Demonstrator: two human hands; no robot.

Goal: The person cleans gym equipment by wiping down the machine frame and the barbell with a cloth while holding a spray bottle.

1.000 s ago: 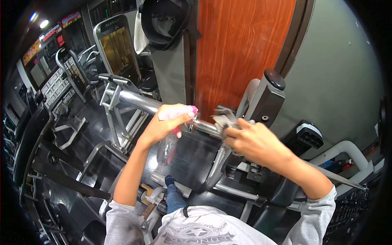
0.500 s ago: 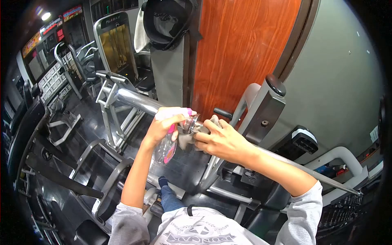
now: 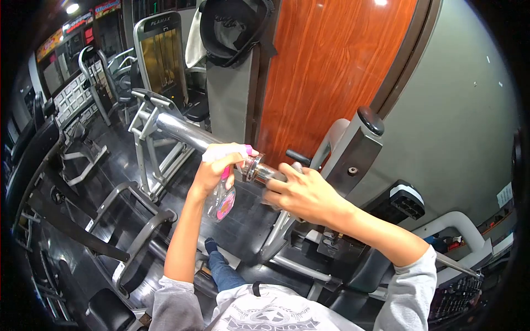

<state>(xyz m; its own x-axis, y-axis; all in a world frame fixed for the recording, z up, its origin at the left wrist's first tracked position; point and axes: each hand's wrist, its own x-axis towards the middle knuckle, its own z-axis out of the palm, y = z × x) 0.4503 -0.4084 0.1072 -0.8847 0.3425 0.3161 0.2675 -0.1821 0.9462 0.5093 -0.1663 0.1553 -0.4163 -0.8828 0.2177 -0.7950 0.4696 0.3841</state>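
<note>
My left hand [image 3: 216,165] is wrapped round the neck of a clear spray bottle [image 3: 222,203] with a pink and white trigger head, and rests against the collar end of a metal barbell [image 3: 185,132]. The bottle hangs below the bar and shows a round pink label. Just right of the collar [image 3: 254,167], my right hand [image 3: 292,190] is closed around the thinner part of the bar. A greyish cloth, blurred and mostly hidden, shows under its fingers.
Gym machines with grey frames [image 3: 160,55] stand at the left. A black bag [image 3: 234,30] hangs beside an orange wooden door [image 3: 331,66]. At the right are a machine upright [image 3: 353,160] and a black bench pad [image 3: 367,273]. My foot [image 3: 210,245] is below.
My right hand with the cloth has come leftward from farther right along the bar to beside the collar. My left hand still holds the bottle, slightly farther left in view.
</note>
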